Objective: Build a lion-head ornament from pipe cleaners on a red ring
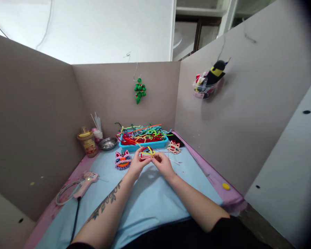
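Observation:
Between both hands, above the cloth, is a small rounded pipe-cleaner piece (147, 151) with red, yellow and pink strands. My left hand (138, 163) pinches its left side. My right hand (163, 164) has its fingers closed on the lower right edge, at the yellow strand. Left of my left hand lies a finished-looking pipe-cleaner animal face (123, 160) in pink, lilac and orange. A cream and red animal face (174, 147) rests beyond my right hand. Just behind the hands stands a blue tray (131, 148) heaped with colourful pipe cleaners (147, 134).
A pink hot glue gun (86, 183) with its cord lies at left. Behind it are a lidded cup (88, 142), a metal bowl (108, 143) and white sticks (96, 121). A dark flat object (178, 139) lies at back right. Partitions (210, 131) enclose the table; a tool holder (206, 86) hangs right.

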{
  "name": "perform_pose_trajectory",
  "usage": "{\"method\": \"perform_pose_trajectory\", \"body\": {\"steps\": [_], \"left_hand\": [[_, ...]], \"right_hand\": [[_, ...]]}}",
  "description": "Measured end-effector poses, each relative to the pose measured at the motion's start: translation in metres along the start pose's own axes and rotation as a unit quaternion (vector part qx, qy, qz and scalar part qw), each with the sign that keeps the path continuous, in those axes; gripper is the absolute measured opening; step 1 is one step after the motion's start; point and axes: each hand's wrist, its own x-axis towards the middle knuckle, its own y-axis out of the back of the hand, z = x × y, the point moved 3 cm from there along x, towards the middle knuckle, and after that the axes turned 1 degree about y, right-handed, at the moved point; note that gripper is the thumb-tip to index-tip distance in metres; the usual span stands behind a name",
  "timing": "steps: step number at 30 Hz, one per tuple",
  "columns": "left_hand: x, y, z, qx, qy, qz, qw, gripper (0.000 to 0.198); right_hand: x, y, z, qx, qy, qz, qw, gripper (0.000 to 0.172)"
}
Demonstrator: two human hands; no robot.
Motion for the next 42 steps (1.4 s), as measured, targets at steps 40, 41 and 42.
{"method": "perform_pose_trajectory", "body": {"steps": [40,41,42], "left_hand": [[-0.002,-0.003,0.006,0.038,-0.003,0.029,0.999,0.077],[-0.002,-0.003,0.006,0.039,-0.001,0.027,0.999,0.077],[-0.002,-0.002,0.005,0.041,0.002,0.028,0.999,0.078]], "right_hand": [[-0.007,0.002,-0.013,-0.082,0.083,0.016,0.993,0.013],[-0.007,0.002,-0.013,-0.085,0.082,0.018,0.993,0.013],[-0.007,0.002,-0.012,-0.088,0.080,0.020,0.993,0.014]]}}
